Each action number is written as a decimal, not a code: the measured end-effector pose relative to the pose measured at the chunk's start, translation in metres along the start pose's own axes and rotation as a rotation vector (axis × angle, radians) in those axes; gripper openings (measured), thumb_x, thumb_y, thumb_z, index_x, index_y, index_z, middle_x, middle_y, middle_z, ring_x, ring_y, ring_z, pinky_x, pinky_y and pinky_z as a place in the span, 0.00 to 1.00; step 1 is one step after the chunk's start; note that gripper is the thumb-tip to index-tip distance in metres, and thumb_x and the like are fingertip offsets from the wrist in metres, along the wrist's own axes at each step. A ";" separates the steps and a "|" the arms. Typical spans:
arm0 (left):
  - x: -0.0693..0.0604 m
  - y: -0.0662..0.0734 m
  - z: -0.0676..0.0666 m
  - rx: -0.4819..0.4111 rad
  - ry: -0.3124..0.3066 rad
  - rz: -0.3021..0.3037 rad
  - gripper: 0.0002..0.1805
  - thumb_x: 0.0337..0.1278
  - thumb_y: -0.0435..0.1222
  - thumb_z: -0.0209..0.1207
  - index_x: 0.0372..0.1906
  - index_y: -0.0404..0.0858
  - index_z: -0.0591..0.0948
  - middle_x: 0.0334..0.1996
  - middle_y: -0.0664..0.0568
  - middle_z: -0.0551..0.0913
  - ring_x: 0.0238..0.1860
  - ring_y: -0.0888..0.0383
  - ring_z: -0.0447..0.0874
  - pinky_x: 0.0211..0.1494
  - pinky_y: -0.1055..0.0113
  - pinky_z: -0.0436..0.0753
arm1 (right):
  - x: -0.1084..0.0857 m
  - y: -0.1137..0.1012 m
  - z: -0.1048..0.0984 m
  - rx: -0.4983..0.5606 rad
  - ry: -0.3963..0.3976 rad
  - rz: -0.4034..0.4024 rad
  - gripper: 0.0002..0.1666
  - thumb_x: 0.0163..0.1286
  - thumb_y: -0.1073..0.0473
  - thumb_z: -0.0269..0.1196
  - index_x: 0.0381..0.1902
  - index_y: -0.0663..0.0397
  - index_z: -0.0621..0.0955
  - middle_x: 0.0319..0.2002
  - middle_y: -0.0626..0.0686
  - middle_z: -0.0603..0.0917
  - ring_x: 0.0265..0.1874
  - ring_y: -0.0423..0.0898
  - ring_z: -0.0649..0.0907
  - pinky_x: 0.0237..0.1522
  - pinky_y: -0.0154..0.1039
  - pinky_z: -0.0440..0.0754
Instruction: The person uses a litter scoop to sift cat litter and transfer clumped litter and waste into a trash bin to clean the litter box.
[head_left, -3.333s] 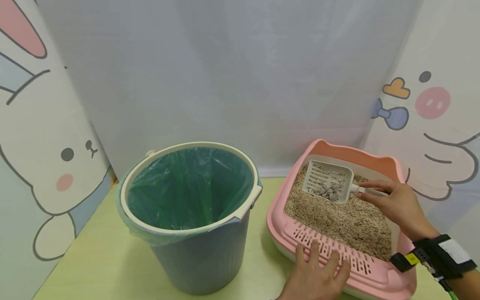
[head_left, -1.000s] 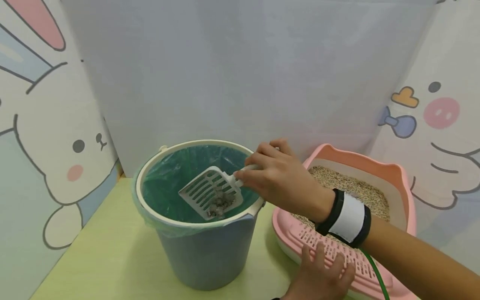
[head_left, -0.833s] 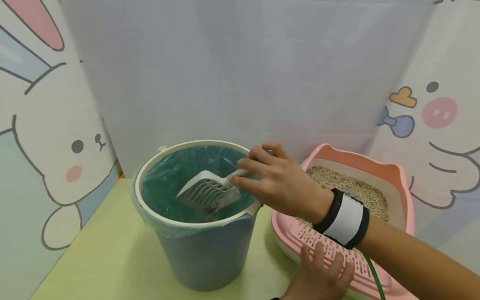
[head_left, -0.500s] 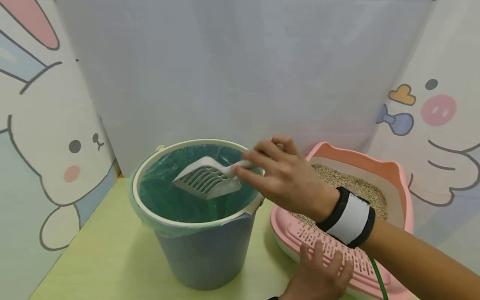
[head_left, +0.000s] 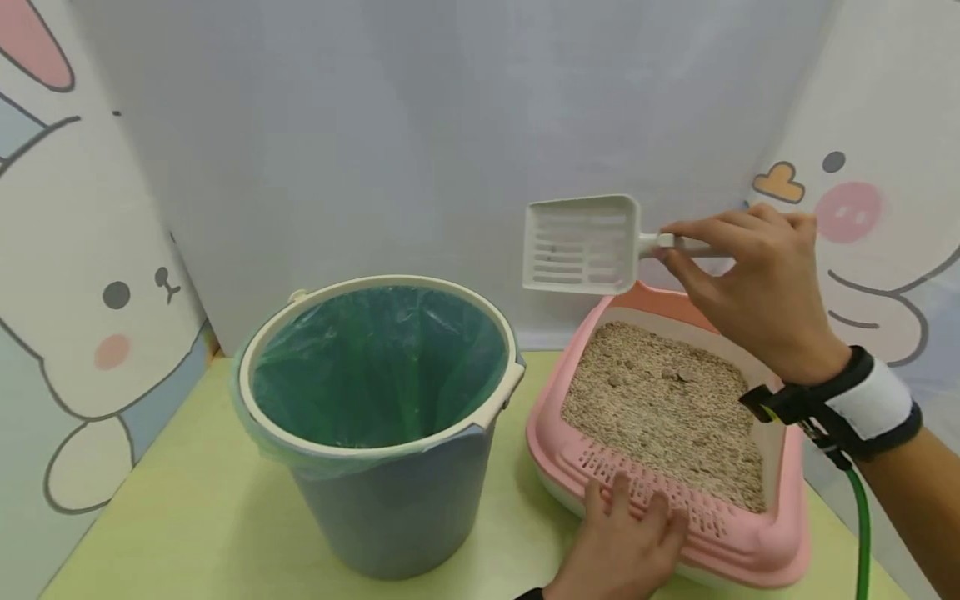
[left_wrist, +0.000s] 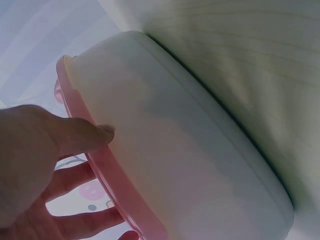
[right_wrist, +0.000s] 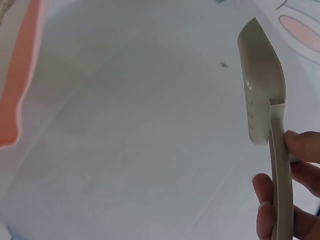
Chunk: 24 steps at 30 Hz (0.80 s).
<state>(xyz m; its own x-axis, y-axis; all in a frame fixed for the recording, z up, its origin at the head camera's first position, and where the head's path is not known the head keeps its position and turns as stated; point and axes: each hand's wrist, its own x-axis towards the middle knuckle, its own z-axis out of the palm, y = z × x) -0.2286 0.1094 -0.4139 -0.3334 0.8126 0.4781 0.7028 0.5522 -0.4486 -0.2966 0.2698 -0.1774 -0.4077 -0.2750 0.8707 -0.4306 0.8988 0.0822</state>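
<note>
Pinched by its handle in my right hand point(head_left: 772, 283), a white slotted scoop point(head_left: 626, 246) is held above the back of a pink litter box point(head_left: 783, 533). No clumps show on the scoop. Tan litter point(head_left: 660, 425) with a few small darker bits fills the box. My left hand point(head_left: 618, 546) lies over the box's perforated front edge; in the left wrist view its thumb presses the side below the pink rim point(left_wrist: 120, 175), with the fingers on the other side. The right wrist view shows the scoop point(right_wrist: 265, 75) edge-on, fingers around its handle.
A grey bucket point(head_left: 397, 517) lined with a green bag point(head_left: 375, 375) stands left of the box on the yellow-green table point(head_left: 202, 500). A pale curtain point(head_left: 337, 150) hangs behind, with cartoon-printed panels at both sides. A green cable point(head_left: 862, 525) hangs from the right wrist.
My right hand has carried the scoop from over the bucket, up and right to above the box. Grey clumps seen on the scoop earlier dropped into the bucket. My left hand stays on the box.
</note>
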 end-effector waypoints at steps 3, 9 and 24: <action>-0.001 0.000 0.006 0.036 0.114 -0.015 0.19 0.78 0.52 0.48 0.65 0.61 0.80 0.59 0.64 0.85 0.56 0.48 0.85 0.49 0.52 0.81 | -0.015 0.026 -0.004 -0.108 -0.083 0.099 0.13 0.67 0.59 0.73 0.48 0.57 0.90 0.31 0.64 0.90 0.32 0.61 0.77 0.40 0.54 0.55; -0.002 0.001 0.010 0.067 0.165 -0.013 0.19 0.76 0.52 0.49 0.64 0.61 0.80 0.59 0.65 0.85 0.56 0.47 0.85 0.49 0.53 0.79 | -0.057 0.087 -0.007 -0.302 -0.311 0.270 0.15 0.75 0.50 0.66 0.48 0.55 0.89 0.23 0.61 0.85 0.27 0.64 0.78 0.32 0.63 0.59; -0.002 0.002 0.005 0.031 0.120 -0.014 0.19 0.76 0.51 0.50 0.66 0.60 0.79 0.60 0.63 0.84 0.58 0.47 0.86 0.52 0.50 0.81 | -0.146 0.132 -0.008 -0.414 -0.848 0.233 0.14 0.71 0.53 0.65 0.23 0.43 0.83 0.13 0.45 0.73 0.18 0.47 0.72 0.27 0.53 0.60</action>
<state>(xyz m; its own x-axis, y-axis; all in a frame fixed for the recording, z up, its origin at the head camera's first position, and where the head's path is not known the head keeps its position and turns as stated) -0.2301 0.1094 -0.4198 -0.2641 0.7779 0.5702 0.6784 0.5701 -0.4635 -0.2875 0.4311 -0.2904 -0.9616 -0.0841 0.2614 -0.0145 0.9661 0.2576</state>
